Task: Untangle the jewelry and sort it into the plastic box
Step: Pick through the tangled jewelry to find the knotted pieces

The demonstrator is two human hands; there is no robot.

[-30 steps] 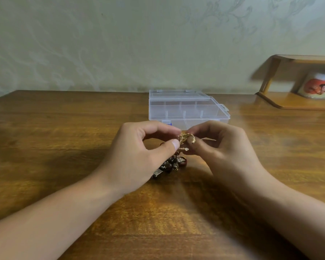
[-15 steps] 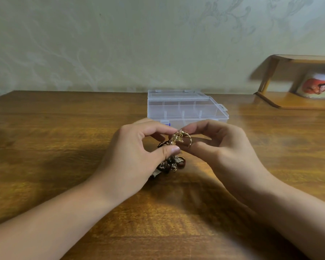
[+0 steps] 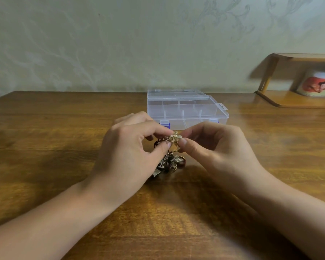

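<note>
While both grips stay pinched on it, gold flower piece (image 3: pixel 174 138) now turned face-up; left hand (image 3: pixel 129 152), right hand (image 3: pixel 217 149)

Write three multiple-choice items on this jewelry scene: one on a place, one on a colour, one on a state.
1. Where is the plastic box?
A. beyond the hands
B. on the shelf
C. under the left arm

2. What colour is the flower piece?
A. blue
B. gold
C. green

3. What state is the box lid in?
A. removed
B. propped open
C. closed

Key: 1 A, it sits on the table behind the left hand and right hand; 2 B, it glints gold between the fingers; 3 C, the lid lies flat on it.
</note>
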